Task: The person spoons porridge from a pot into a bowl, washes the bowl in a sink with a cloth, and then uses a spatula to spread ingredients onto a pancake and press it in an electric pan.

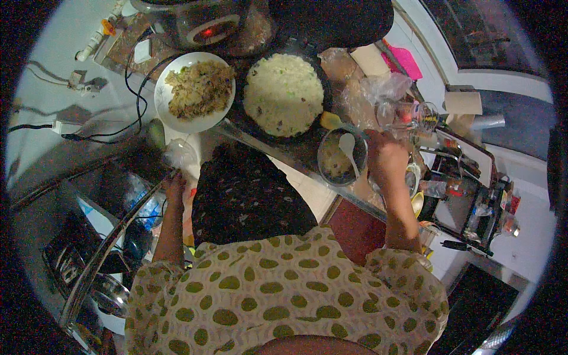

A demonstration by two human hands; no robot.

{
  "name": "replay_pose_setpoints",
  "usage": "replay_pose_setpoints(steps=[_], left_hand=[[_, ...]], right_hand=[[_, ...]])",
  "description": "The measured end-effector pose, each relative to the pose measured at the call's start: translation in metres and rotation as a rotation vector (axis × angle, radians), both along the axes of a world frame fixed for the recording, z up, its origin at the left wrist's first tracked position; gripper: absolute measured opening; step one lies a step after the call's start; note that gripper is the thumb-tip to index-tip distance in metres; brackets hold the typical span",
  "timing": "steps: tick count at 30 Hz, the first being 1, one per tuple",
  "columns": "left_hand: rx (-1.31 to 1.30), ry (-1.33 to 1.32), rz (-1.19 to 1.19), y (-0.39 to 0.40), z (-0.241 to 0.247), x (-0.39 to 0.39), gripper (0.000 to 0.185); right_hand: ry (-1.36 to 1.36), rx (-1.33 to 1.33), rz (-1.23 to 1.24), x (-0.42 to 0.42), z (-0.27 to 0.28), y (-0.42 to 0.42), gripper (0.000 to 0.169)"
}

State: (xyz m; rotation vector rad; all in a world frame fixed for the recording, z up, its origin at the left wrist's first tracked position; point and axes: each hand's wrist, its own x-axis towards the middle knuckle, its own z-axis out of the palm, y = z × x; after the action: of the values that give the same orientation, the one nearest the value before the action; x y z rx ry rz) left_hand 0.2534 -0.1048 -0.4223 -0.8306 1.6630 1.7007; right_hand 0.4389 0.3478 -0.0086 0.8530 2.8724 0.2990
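Note:
My right hand (387, 153) is at the rim of a round bowl (326, 174), over the counter; its fingers are blurred, so a grip cannot be made out. A light-coloured spoon (348, 147) leans inside the bowl, above some brownish food. My left hand (175, 183) hangs low at the left, beside a clear plastic bag (182, 153); whether it holds the bag is unclear. Between the hands and farther off, a dark round pan (328, 88) holds a pale batter-like layer with green and dark bits. Left of it, a white plate (160, 100) carries a heap of cooked, browned food.
A dark appliance with a red light (208, 32) stands behind the plate, and a black cable (143, 104) runs down at the left. Glass jars (397, 116) and a crowded rack (457, 195) are on the right. A pink item (406, 62) lies at the back right.

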Motion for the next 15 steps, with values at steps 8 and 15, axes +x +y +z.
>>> replay_pose_setpoints(steps=[8,15], left_hand=[[-0.185,0.002,-0.225,0.019,0.037,-0.021,0.044],[-0.086,0.16,-0.054,0.009,0.006,-0.004,0.045]], right_hand=[[-0.255,-0.218,-0.085,0.0,-0.014,-0.011,0.018],[0.032,-0.619,-0.331,0.003,-0.033,-0.049,0.022]])
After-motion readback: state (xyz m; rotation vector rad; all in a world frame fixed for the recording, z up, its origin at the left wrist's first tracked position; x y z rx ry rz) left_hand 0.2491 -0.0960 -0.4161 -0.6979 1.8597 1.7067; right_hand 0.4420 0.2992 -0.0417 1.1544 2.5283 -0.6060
